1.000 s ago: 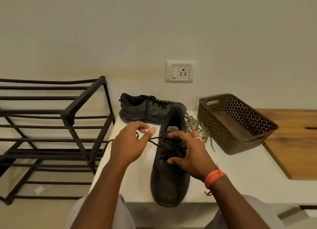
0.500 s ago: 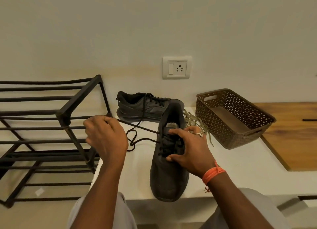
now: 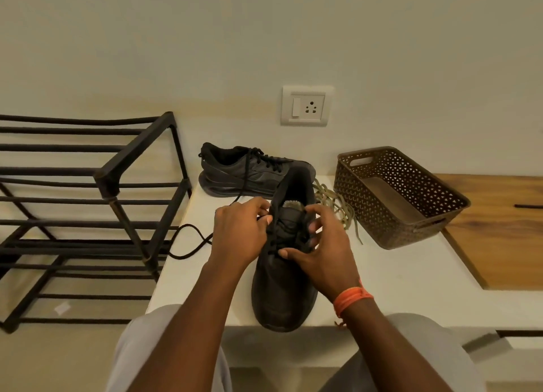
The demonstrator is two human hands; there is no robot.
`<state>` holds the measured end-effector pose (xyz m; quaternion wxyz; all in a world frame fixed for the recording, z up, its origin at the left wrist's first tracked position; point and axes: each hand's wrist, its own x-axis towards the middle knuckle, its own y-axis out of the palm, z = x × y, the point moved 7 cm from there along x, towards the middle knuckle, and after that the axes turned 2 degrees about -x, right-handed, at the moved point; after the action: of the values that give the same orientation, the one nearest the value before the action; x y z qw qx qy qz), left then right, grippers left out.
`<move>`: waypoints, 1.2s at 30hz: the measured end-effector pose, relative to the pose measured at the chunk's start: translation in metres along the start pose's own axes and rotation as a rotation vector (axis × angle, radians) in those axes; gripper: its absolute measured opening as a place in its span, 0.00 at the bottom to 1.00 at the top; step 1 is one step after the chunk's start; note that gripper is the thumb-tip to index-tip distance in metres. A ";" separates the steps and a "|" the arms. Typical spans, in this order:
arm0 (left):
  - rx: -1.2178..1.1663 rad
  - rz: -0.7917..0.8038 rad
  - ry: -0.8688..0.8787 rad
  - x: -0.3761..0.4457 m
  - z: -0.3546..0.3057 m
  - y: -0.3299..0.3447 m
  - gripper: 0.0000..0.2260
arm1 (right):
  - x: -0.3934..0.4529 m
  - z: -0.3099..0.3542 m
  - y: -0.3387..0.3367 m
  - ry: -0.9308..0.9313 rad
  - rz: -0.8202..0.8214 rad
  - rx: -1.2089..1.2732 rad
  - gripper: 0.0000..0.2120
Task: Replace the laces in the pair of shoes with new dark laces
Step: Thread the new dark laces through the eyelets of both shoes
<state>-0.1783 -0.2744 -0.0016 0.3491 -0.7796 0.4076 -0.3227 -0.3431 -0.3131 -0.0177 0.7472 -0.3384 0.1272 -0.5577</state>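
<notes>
A black shoe (image 3: 283,291) lies toe toward me at the front edge of the white counter (image 3: 396,277). My left hand (image 3: 239,233) pinches the dark lace (image 3: 188,242) at the shoe's left eyelets; the lace's slack loops off to the left over the counter edge. My right hand (image 3: 324,244) grips the shoe's right side by the tongue, thumb on the upper. A second black shoe (image 3: 249,171), laced in dark, lies on its side at the back by the wall. Pale old laces (image 3: 338,206) are heaped right of the near shoe.
A brown perforated basket (image 3: 411,212) sits at the right on the counter, beside a wooden surface (image 3: 499,230). A black metal shoe rack (image 3: 88,203) stands to the left, close to the counter. A wall socket (image 3: 305,106) is above the shoes.
My left hand, which had pulled the lace out to the left, has come back to the shoe's eyelets; the lace now hangs slack in a loop. My right hand stays on the shoe.
</notes>
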 end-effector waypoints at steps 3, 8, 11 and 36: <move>0.009 -0.015 -0.016 -0.001 0.000 -0.005 0.13 | -0.003 -0.002 0.002 0.007 -0.019 0.026 0.22; 0.072 -0.013 -0.002 -0.001 -0.002 -0.004 0.15 | -0.004 0.005 0.001 -0.054 -0.059 -0.024 0.15; 0.197 0.045 0.029 0.000 -0.002 0.000 0.18 | -0.005 0.005 0.008 -0.056 -0.020 -0.055 0.18; 0.247 -0.119 -0.119 -0.005 0.008 -0.028 0.11 | 0.015 -0.007 -0.001 -0.022 0.163 -0.091 0.24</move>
<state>-0.1628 -0.2555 0.0154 0.4464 -0.7712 0.2965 -0.3438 -0.3431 -0.3300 -0.0194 0.7754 -0.3667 0.1713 -0.4847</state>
